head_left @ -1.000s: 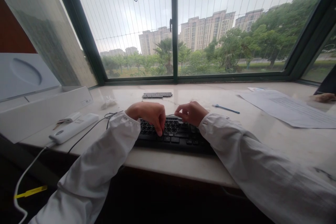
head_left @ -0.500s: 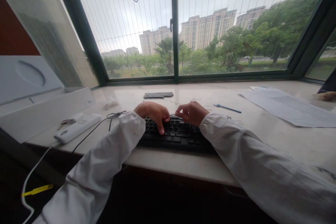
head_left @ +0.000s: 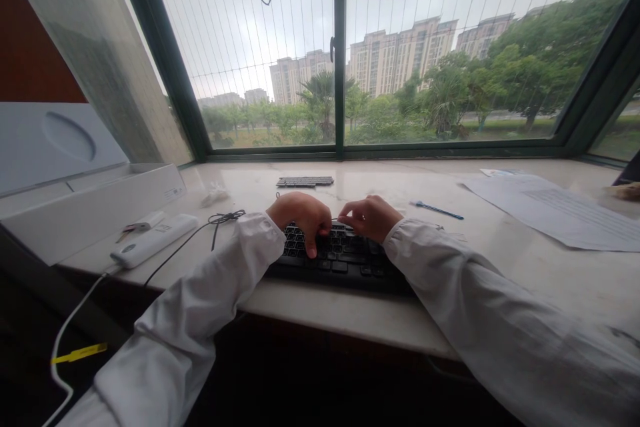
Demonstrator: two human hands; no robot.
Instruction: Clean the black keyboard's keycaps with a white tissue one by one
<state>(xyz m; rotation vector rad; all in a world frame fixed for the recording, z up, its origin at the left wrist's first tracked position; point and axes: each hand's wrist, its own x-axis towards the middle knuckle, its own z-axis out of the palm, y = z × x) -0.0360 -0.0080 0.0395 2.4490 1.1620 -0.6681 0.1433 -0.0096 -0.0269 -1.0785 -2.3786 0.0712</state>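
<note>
A black keyboard [head_left: 340, 268] lies near the front edge of the sill, with some of its left part looking bare of keycaps. Over its left half my left hand [head_left: 306, 217] is bent, fingers curled in and thumb pointing down onto the keys. What those fingers hold, if anything, is hidden. My right hand [head_left: 373, 217] is at the keyboard's back edge, thumb and forefinger pinched around something thin that I cannot make out. The two hands nearly meet. Behind them, neat rows of dark keycaps [head_left: 305, 181] lie near the window.
To the left are a white power bank [head_left: 153, 241] with a white cable, a tied black cable [head_left: 225, 217], a crumpled clear plastic piece [head_left: 214, 195] and a white box [head_left: 110, 203]. On the right are a blue pen-like stick [head_left: 439, 210] and printed paper sheets [head_left: 560, 213].
The whole view has shifted slightly, so everything appears a little further right. Both hands stay at the same part of the keyboard, with only slight finger movement.
</note>
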